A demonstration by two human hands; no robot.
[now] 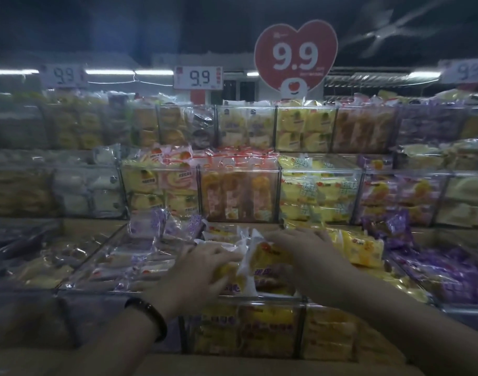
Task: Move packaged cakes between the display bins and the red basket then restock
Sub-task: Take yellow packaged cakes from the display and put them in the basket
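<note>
Both my hands reach into a clear display bin [240, 301] in the front row, filled with yellow packaged cakes. My left hand [197, 275], a dark band on its wrist, curls its fingers round a yellow-and-white cake packet [242, 280] at the top of the pile. Just right of it, my right hand [303, 248] lies over another yellow cake packet [267, 256], fingers bent onto it. The image is dim and blurred. No red basket is in view.
Tiers of clear bins rise behind, holding yellow, orange and purple packets. Purple packets [449, 270] fill the bin at right, pale ones [129, 264] the bin at left. A red heart sign [296, 55] and white price tags reading 9.9 stand above.
</note>
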